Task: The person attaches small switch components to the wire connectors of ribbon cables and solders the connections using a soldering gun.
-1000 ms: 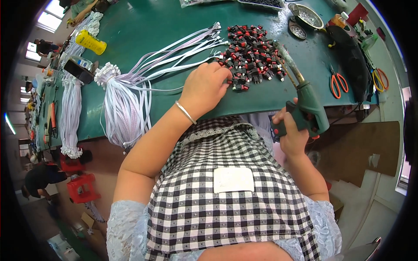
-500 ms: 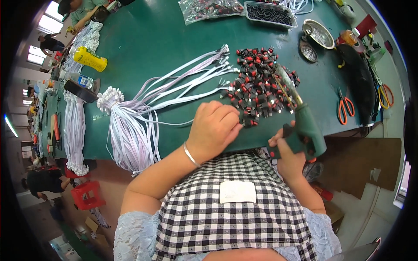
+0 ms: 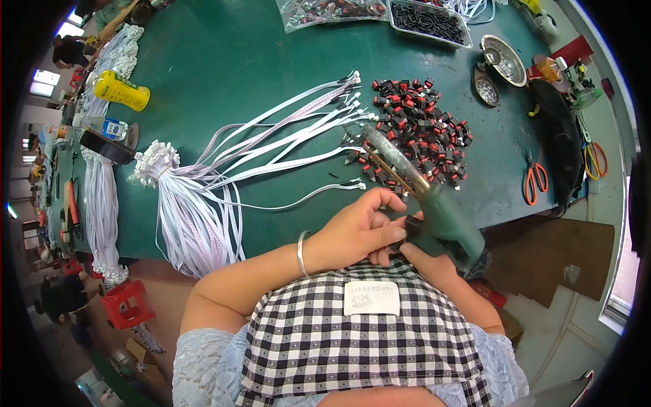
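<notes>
My right hand (image 3: 432,263) grips a green soldering gun (image 3: 453,220), tilted so its metal barrel points up and left over the pile. Close beside it, my left hand (image 3: 363,229) has its fingers curled and its thumb by the gun's black front part. What those fingers pinch, if anything, is hidden. Beyond the barrel lies a heap of small black and red switches (image 3: 424,125). White flat cables (image 3: 291,163) fan out from a tied bundle (image 3: 193,217) on the left. One cable end (image 3: 356,184) rests above my left hand.
Orange-handled scissors (image 3: 534,182) lie at the right, near a metal bowl (image 3: 503,61) and a small dish (image 3: 485,88). At the back are a bag of parts (image 3: 332,12) and a tray of black pieces (image 3: 428,26). A yellow bottle (image 3: 122,91) lies at left.
My left hand has moved right and down, away from the cable ends, to beside the soldering gun. The gun has swung left and lower. One cable end now lies loose on the table.
</notes>
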`<state>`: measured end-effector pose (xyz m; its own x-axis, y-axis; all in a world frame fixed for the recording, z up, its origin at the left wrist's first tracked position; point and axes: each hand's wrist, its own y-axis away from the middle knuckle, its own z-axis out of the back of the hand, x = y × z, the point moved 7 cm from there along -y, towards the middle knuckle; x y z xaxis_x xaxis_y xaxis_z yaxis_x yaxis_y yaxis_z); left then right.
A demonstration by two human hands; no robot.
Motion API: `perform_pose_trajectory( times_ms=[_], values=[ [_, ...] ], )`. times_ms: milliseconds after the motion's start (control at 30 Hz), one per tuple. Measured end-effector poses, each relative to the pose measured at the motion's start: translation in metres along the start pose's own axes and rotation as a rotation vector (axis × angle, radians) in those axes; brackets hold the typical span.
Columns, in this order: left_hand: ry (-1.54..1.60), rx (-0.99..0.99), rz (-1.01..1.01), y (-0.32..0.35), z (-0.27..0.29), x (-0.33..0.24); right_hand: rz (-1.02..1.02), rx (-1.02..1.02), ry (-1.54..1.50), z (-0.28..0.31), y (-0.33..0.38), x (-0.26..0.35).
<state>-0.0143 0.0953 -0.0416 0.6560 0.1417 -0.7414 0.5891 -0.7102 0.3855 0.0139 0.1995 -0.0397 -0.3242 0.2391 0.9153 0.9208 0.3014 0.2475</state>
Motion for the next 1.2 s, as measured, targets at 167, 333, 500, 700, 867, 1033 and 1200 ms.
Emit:
perform_pose_trajectory(
  times_ms=[167,333,500,700,867,1033,1200],
  values=[
    [-0.436,-0.160,-0.040,0.007,0.008,-0.022,0.087,-0.189,0.064,0.008,0.000,-0.002],
    [-1.579,-0.556,-0.587,0.045,0.034,-0.081,0.098,-0.375,-0.087,0.020,0.000,0.005],
    [-1.673,-0.427,-0.559,0.035,0.044,-0.070,0.124,-0.367,-0.166,0.017,0.001,0.009],
    [-1.169,-0.514,-0.328,0.047,0.050,-0.064,0.173,-0.348,-0.098,0.011,0.002,0.006],
    [-0.628,-0.491,-0.191,0.053,0.068,-0.035,0.241,-0.208,-0.178,0.002,-0.005,0.009],
    [-0.173,-0.401,-0.191,0.055,0.069,-0.024,0.030,-0.156,-0.136,-0.012,-0.005,0.013],
    [-0.001,-0.295,-0.139,0.059,0.067,-0.027,0.069,-0.223,-0.202,-0.014,-0.011,0.012]
  ],
)
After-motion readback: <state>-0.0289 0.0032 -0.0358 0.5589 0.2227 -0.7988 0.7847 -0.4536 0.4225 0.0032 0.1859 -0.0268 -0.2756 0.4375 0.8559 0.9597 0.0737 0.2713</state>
